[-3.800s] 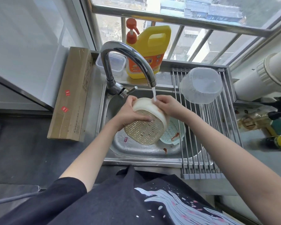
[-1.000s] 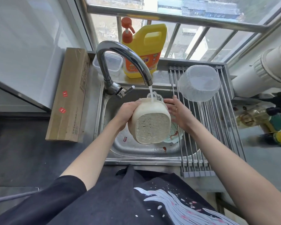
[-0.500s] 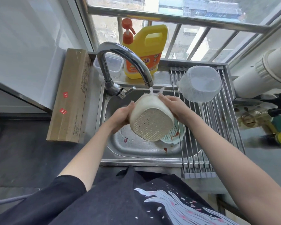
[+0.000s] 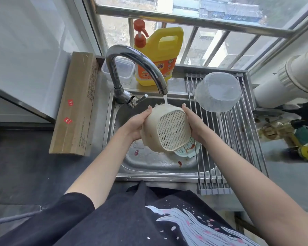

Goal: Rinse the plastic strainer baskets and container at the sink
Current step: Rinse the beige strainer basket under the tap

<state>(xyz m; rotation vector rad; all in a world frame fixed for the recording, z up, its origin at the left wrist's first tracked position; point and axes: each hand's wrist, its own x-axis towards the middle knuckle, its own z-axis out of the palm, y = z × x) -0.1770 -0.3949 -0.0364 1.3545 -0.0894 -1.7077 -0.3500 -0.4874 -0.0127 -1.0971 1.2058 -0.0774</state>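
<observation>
Nearest the camera, the left hand (image 4: 135, 126) and right hand (image 4: 192, 121) each clasp a side of the cream strainer basket (image 4: 167, 129), held over the sink (image 4: 149, 160) with its perforated bottom facing the camera. A second, pale strainer (image 4: 186, 150) lies in the basin beneath it. Water from the faucet (image 4: 135, 59) strikes the held basket's upper edge. Farther right, a translucent container (image 4: 218, 91) lies on the drying rack (image 4: 238, 139). A yellow detergent jug (image 4: 160, 55) stands by the window.

Domestic kitchen wash-up corner: stainless sink (image 4: 120, 167) with running faucet (image 4: 132, 68), roll-up drying rack (image 4: 220, 166), yellow detergent jug (image 4: 158, 55), barred window (image 4: 194, 20) overlooking rooftops
</observation>
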